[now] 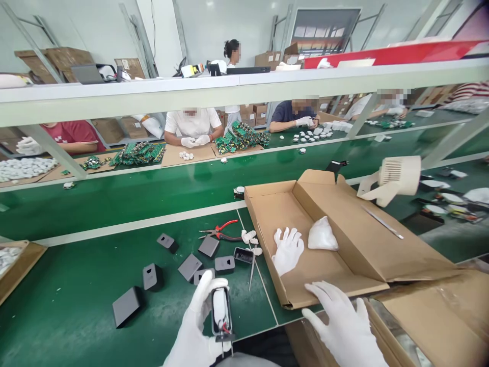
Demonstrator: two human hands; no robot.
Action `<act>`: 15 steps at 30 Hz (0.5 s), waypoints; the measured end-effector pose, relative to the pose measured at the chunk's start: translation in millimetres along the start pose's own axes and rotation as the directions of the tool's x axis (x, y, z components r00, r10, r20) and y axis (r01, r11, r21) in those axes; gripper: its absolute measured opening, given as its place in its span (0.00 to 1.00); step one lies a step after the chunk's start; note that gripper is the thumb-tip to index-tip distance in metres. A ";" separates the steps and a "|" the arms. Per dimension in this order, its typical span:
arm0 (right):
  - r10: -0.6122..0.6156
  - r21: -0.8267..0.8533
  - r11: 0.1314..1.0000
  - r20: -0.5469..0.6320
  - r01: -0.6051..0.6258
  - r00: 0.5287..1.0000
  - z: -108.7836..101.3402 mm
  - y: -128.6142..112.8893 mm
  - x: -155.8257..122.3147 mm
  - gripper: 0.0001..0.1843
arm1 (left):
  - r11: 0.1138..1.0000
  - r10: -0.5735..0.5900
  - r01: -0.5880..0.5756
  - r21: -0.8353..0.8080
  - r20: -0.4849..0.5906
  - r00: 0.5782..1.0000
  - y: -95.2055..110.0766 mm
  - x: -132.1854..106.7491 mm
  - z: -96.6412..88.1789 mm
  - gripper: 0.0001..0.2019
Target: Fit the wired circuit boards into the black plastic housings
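My left hand (198, 326), in a white glove, is closed around a small dark grey housing (221, 313) with a white part and red wires inside, held upright near the table's front edge. My right hand (344, 326), also gloved, is open with fingers spread, resting on the near edge of a flattened cardboard box (344, 239). A spare white glove (288, 250) and a crumpled white bag (322, 234) lie on that cardboard. Several dark grey housings (190, 266) are scattered on the green table beyond my left hand.
Red-handled pliers (219, 232) and tweezers (252, 270) lie by the housings. A cream fan (393, 178) stands at right. A cardboard tray (17, 265) sits at left. Across the conveyor (153, 191), several people in white gloves handle green circuit boards (240, 137).
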State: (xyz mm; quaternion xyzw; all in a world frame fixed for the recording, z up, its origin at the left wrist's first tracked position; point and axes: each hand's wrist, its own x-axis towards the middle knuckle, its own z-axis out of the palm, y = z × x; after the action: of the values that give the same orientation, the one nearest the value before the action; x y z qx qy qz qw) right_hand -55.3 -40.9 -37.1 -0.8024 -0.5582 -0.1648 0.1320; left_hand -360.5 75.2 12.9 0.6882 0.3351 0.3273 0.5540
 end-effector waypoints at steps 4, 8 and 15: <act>0.138 0.244 0.957 0.086 -0.155 0.987 -22.4 -13.7 13.4 0.29 | 0.982 0.010 -0.004 0.190 -0.033 0.999 5.4 7.9 3.6 0.46; 0.067 0.664 0.663 0.407 -0.345 0.911 -63.0 -59.9 48.7 0.23 | 0.895 0.062 -0.076 0.439 0.046 0.997 20.3 15.7 5.8 0.45; -0.293 0.812 0.531 0.446 -0.244 0.846 -96.4 -121.4 103.9 0.13 | 0.767 0.167 -0.221 0.602 0.146 0.975 41.6 23.4 4.3 0.49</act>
State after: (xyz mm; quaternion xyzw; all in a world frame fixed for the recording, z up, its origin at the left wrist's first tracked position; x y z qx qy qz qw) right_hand -147.1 51.1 96.9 -0.6392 -0.5916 0.3540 0.3408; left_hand -339.7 85.4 54.8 0.8748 0.3269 0.2267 0.2766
